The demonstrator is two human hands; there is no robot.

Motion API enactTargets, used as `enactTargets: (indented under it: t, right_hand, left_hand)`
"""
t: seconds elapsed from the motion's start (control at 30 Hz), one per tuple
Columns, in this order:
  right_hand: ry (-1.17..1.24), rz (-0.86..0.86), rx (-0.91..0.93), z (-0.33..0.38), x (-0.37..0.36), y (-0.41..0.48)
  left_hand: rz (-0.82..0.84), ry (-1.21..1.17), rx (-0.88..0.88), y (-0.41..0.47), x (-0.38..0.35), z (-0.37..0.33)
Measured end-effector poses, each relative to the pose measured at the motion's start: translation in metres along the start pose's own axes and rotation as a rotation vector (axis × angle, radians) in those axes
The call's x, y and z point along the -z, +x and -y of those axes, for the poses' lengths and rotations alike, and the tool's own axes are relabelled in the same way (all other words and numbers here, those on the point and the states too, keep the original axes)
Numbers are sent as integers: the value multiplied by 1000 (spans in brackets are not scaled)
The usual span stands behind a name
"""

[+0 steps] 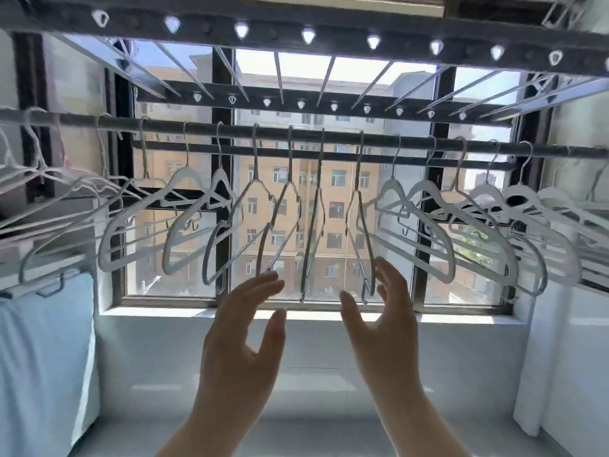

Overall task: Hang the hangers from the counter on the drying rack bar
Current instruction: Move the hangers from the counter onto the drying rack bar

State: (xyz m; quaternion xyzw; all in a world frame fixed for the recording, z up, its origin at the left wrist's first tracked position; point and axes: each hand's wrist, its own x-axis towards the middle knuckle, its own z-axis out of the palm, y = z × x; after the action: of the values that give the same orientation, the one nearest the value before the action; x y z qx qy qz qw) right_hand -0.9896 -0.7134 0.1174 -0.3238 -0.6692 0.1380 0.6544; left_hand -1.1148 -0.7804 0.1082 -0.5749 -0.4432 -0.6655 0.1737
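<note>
Several white and metal hangers (359, 222) hang by their hooks along the dark drying rack bar (329, 135) in front of the window. Both my hands are raised under the middle hangers. My left hand (240, 344) is open, its fingertips at the lower end of a metal hanger (280, 225). My right hand (382, 324) is open too, fingers spread beside the bottom of the hanger right of centre. Neither hand grips anything.
An overhead rack frame (306, 31) with perforated rails spans the top. A pale blue cloth (43, 357) hangs at the left. The white window sill (313, 315) and the grey counter (313, 433) lie below. A white cloth hangs at the right.
</note>
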Motion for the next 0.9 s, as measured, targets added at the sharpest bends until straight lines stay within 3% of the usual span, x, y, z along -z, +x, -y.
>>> enactTargets:
  t: [0.17, 0.7, 0.77, 0.9]
  right_hand:
    - [25, -88, -62, 0, -1, 6]
    - [-80, -94, -80, -17, 25, 19]
    - [-109, -146, -13, -16, 24, 17]
    - [-150, -333, 339, 1, 19, 7]
  left_hand:
    - [65, -29, 20, -5, 1, 6]
    - [100, -25, 93, -10, -22, 3]
    - [91, -15, 95, -10, -21, 3]
    - [79, -5, 92, -10, -19, 3]
